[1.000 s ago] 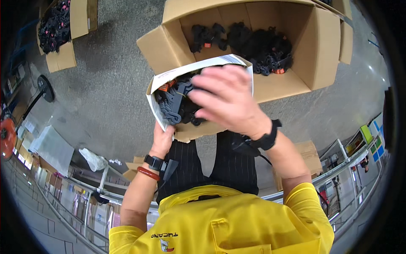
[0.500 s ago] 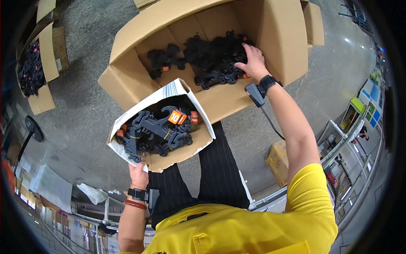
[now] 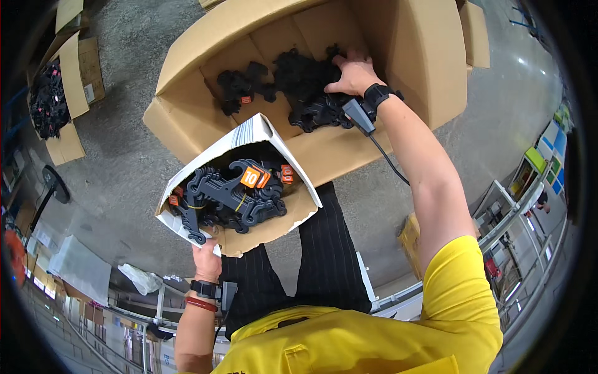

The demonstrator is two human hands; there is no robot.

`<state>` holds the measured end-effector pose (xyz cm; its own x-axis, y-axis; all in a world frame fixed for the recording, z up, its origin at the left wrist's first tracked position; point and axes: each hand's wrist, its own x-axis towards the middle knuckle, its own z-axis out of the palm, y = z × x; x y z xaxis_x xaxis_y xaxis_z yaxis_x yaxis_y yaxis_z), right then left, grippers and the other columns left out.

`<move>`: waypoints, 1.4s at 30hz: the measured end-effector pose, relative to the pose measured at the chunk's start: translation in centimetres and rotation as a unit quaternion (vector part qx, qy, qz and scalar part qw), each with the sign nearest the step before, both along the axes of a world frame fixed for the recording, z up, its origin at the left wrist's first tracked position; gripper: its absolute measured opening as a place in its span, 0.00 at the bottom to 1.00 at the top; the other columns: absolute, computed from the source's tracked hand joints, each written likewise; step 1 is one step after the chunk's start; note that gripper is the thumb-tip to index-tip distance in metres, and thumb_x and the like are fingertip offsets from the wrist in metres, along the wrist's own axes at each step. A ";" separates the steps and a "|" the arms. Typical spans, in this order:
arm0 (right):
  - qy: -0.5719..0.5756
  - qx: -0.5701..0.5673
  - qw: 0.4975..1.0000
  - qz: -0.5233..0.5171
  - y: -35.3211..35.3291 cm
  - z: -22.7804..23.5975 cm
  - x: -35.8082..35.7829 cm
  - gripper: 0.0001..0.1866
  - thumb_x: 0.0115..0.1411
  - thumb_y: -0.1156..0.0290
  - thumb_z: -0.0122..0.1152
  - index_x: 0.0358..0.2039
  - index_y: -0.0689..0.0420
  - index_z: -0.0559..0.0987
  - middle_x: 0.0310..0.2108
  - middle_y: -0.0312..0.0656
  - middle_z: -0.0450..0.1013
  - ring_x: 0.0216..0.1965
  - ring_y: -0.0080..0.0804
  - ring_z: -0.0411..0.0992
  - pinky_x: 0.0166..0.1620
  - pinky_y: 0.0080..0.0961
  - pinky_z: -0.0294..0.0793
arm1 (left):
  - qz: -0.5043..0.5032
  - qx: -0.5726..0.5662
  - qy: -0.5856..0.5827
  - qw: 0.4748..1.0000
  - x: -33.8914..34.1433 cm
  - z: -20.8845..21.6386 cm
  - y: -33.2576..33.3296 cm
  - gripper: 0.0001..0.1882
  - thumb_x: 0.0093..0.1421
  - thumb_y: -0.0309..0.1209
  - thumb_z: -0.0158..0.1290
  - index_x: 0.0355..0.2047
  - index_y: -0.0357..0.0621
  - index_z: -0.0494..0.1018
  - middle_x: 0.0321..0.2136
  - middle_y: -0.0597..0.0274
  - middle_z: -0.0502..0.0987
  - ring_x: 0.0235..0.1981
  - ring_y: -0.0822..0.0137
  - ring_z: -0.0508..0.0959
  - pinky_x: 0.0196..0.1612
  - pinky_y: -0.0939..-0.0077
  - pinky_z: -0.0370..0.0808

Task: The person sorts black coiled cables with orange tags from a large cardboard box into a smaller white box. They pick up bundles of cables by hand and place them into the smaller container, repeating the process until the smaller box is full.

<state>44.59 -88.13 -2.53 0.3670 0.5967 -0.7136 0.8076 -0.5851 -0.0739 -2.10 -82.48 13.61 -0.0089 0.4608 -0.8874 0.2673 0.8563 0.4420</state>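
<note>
Black hangers under an outstretched right hand, fingers spread.
Left hand grips white box; its top bundle slants down rightward.

A head-worn fisheye camera looks steeply down

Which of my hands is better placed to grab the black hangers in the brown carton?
Probably your right hand: it's inside the brown carton, fingers spread at the black hangers. Your left hand is outside, busy holding the white box.
</note>
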 end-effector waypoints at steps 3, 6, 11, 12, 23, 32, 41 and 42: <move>-0.024 0.053 0.996 0.074 0.8 0.1 -1.2 0.42 0.33 0.42 0.63 0.49 0.52 0.70 0.49 0.51 0.61 0.55 0.47 0.55 0.57 0.47 0.49 | -0.003 0.004 0.005 1.000 0.0 0.1 -0.2 0.17 0.45 0.19 0.48 0.38 0.44 0.67 0.33 0.68 0.69 0.36 0.71 0.70 0.42 0.77 0.66; -0.087 0.228 0.963 0.111 2.7 0.5 -4.9 0.45 0.32 0.37 0.63 0.50 0.51 0.69 0.47 0.50 0.64 0.53 0.46 0.58 0.58 0.49 0.48 | 0.010 0.004 0.025 1.000 0.4 0.2 -0.2 0.18 0.45 0.19 0.48 0.39 0.43 0.66 0.33 0.68 0.69 0.36 0.71 0.69 0.42 0.77 0.65; 0.112 0.218 0.969 0.022 8.3 -1.8 -10.6 0.40 0.39 0.56 0.68 0.54 0.51 0.64 0.54 0.46 0.58 0.55 0.43 0.57 0.55 0.41 0.58 | 0.000 0.012 0.028 1.000 0.2 0.1 -0.4 0.22 0.44 0.19 0.47 0.43 0.42 0.65 0.36 0.66 0.69 0.38 0.69 0.69 0.44 0.75 0.65; 0.097 0.204 0.973 0.051 9.0 -2.2 -11.5 0.38 0.42 0.61 0.65 0.55 0.50 0.62 0.55 0.45 0.57 0.55 0.43 0.56 0.55 0.38 0.60 | 0.000 0.017 0.029 0.999 0.1 0.1 -0.5 0.21 0.44 0.19 0.46 0.42 0.42 0.66 0.36 0.65 0.70 0.39 0.68 0.70 0.45 0.74 0.65; 0.058 0.356 0.924 -0.128 3.5 0.6 -9.1 0.33 0.39 0.70 0.65 0.48 0.60 0.65 0.42 0.51 0.62 0.45 0.51 0.61 0.50 0.37 0.64 | -0.034 -0.014 0.028 0.999 0.5 0.4 -0.2 0.20 0.45 0.19 0.45 0.42 0.42 0.64 0.34 0.67 0.68 0.38 0.69 0.69 0.44 0.76 0.66; 0.077 0.566 0.816 -0.084 1.3 22.3 -13.7 0.27 0.33 0.73 0.69 0.38 0.57 0.69 0.37 0.44 0.65 0.39 0.40 0.65 0.43 0.34 0.65 | -0.040 0.014 -0.041 0.998 1.3 0.3 0.0 0.18 0.47 0.21 0.45 0.42 0.42 0.64 0.32 0.69 0.67 0.34 0.74 0.68 0.39 0.79 0.66; 0.183 0.492 0.850 0.045 1.8 21.7 -18.2 0.21 0.48 0.67 0.56 0.46 0.46 0.72 0.47 0.39 0.65 0.51 0.37 0.60 0.54 0.40 0.55 | -0.057 0.025 -0.070 0.996 1.0 0.0 -0.1 0.22 0.54 0.21 0.43 0.51 0.40 0.61 0.46 0.62 0.68 0.45 0.69 0.70 0.48 0.76 0.67; 0.132 0.492 0.858 -0.067 1.2 19.6 -16.8 0.20 0.47 0.71 0.57 0.43 0.51 0.72 0.43 0.43 0.66 0.49 0.41 0.62 0.51 0.40 0.59 | -0.053 0.006 -0.066 0.996 -0.4 -0.3 -0.5 0.23 0.55 0.23 0.45 0.53 0.40 0.59 0.47 0.61 0.67 0.47 0.67 0.69 0.50 0.73 0.67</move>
